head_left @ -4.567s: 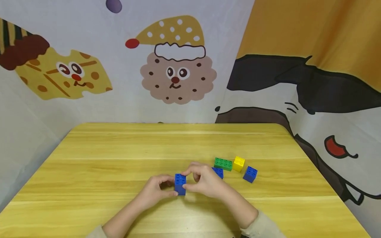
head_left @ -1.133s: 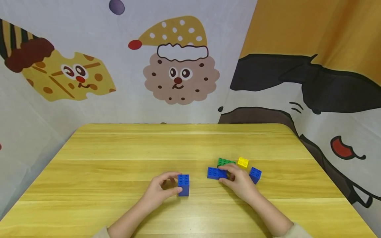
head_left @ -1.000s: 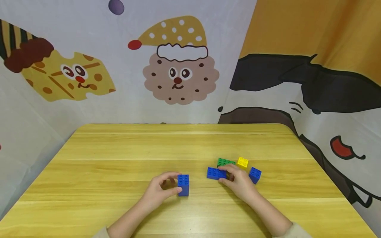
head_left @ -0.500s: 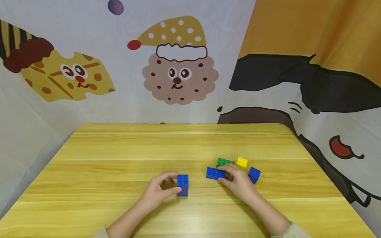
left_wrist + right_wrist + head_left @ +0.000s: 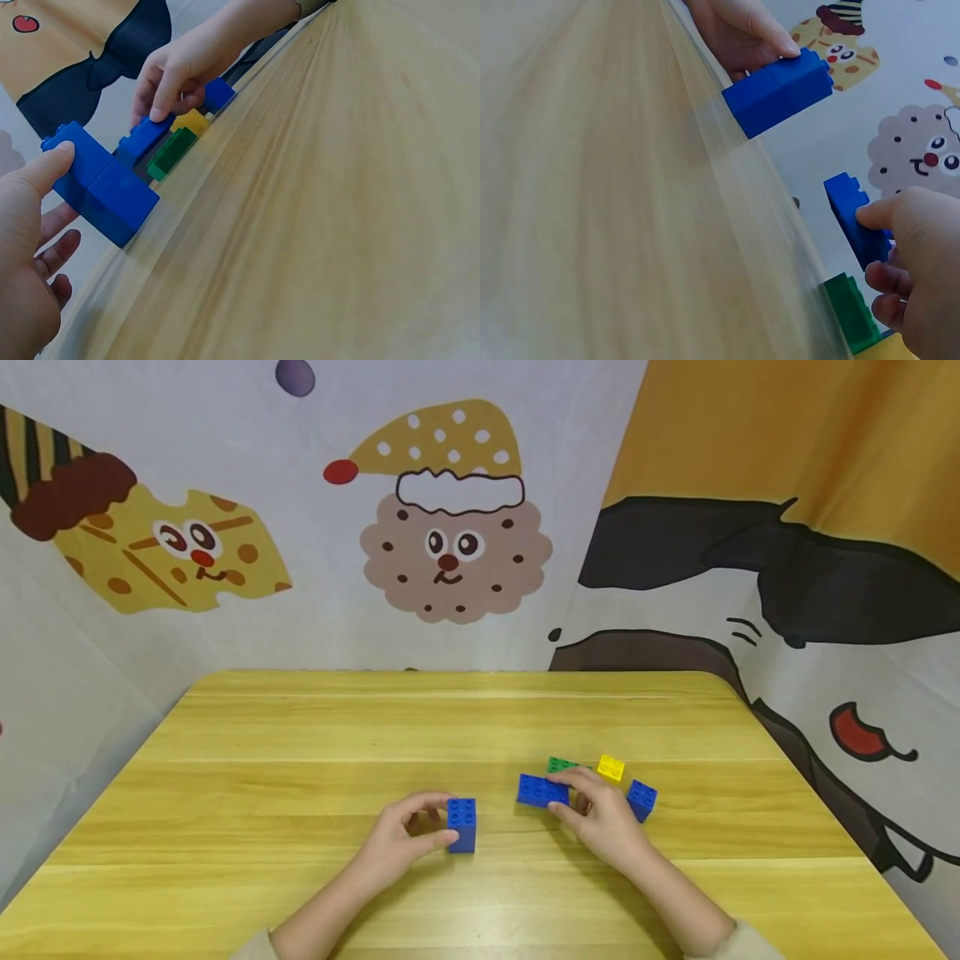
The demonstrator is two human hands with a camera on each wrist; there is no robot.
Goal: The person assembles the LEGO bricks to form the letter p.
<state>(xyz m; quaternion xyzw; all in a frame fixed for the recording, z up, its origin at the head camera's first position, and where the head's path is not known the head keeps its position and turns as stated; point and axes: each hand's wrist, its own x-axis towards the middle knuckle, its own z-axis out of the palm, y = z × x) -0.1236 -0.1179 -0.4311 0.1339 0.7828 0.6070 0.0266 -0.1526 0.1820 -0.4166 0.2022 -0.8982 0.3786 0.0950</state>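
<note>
A stack of two blue toy bricks [image 5: 462,835] stands upright on the table, its seam plain in the left wrist view. My left hand [image 5: 401,842] grips it from the left, the thumb [image 5: 56,165] pressed on its near side. Farther right, my right hand [image 5: 606,818] pinches a long, flat blue brick [image 5: 538,791] by its right end. Both wrist views show this long brick [image 5: 855,219] raised off the tabletop, studs facing up. Behind it lies a green brick [image 5: 561,765], partly hidden by the brick and my right fingers.
A small yellow brick [image 5: 611,767] sits beside the green one. To its right, close to my right hand, is a square blue brick [image 5: 642,799]. The wooden table [image 5: 315,735] ends at a cartoon-printed cloth [image 5: 247,635] behind.
Earlier both hands were at the blue stack; my right hand then moved right to the long blue brick. In the last half second it has lifted that brick slightly. The left hand keeps its grip.
</note>
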